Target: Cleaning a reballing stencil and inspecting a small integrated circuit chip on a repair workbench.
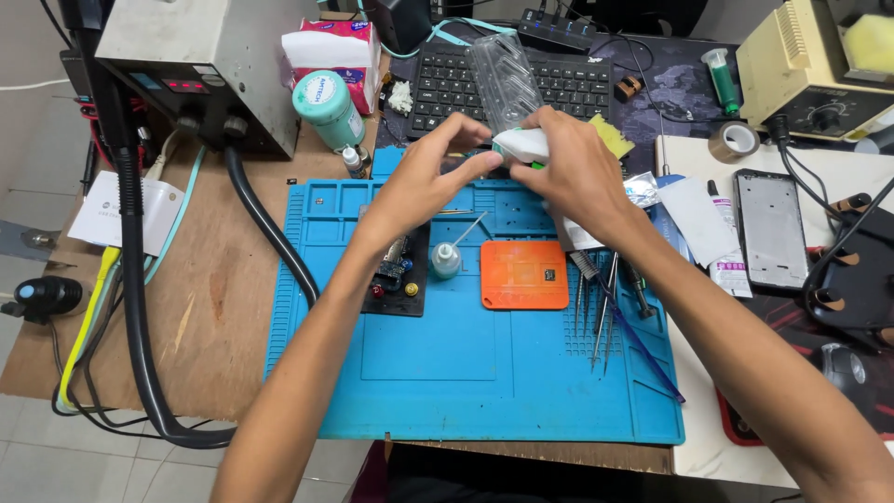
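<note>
Both your hands meet at the far edge of the blue work mat [466, 373], just in front of the black keyboard [507, 82]. Your right hand [575, 172] is clenched around a small white tube-like object [521, 142] with a bit of green showing under it; the fingers wrap over its top, so most of it is hidden. Your left hand [424, 177] reaches in from the left, thumb and forefinger pinching toward the tube's left end; whether they actually grip it or only touch it, you cannot tell from this angle. The other left fingers are loosely curled.

A clear plastic blister tray [503, 79] lies tilted across the keyboard just behind your hands. On the mat below your left wrist sits a small circuit board [393, 272] on a black pad, and just beside it a small clear dropper bottle [445, 259] with a thin needle tip. An orange square pad [524, 275] lies to the right of that bottle, touching the mat. Tweezers and thin tools [601, 298] lie under your right forearm.

A grey hot-air station [200, 65] stands at the far left, its black hose [270, 224] curving across the wooden table [214, 307]. A green-capped bottle [328, 107] lies tilted near it. A phone frame [771, 228] rests on the right, well apart from your hands, with a tape roll [734, 142] behind it.
</note>
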